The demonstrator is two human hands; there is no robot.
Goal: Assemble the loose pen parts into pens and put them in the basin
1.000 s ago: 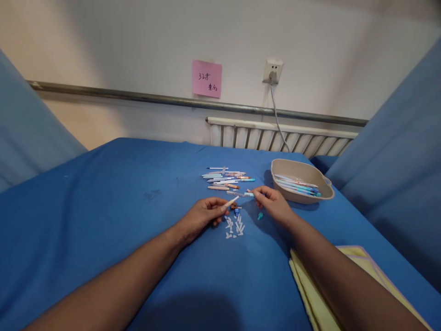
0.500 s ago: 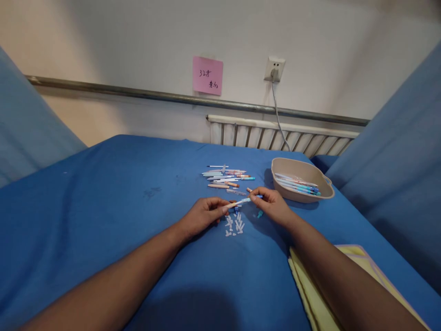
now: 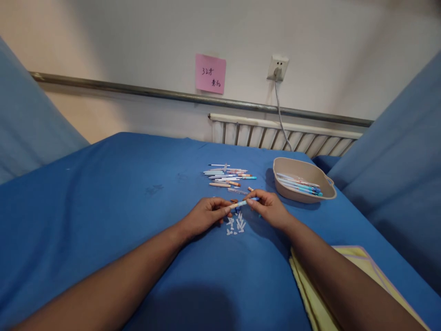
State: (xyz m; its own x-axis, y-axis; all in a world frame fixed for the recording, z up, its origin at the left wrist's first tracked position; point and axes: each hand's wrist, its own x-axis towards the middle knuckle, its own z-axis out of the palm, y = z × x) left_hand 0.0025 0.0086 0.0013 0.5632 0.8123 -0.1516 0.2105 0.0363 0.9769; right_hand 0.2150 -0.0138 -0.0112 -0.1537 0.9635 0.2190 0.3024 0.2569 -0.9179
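My left hand [image 3: 206,215] and my right hand [image 3: 269,208] meet over the blue cloth, each pinching one end of a light blue pen [image 3: 243,202] held between them. Just below the pen lies a small heap of white pen parts [image 3: 236,225]. Behind the hands a loose pile of pens [image 3: 227,175] lies on the cloth. A beige tray [image 3: 310,195] to the right holds several more pens.
A blue cloth [image 3: 120,202] covers the table. A folded yellow cloth [image 3: 347,276] lies at the near right under my right forearm. Behind are a radiator [image 3: 282,135], a wall socket with a cable [image 3: 278,69] and a pink note [image 3: 210,73]. Blue partitions flank both sides.
My right hand has brought a pen piece in from the right and joined it to the white piece in my left hand. Both hands now hold one pen.
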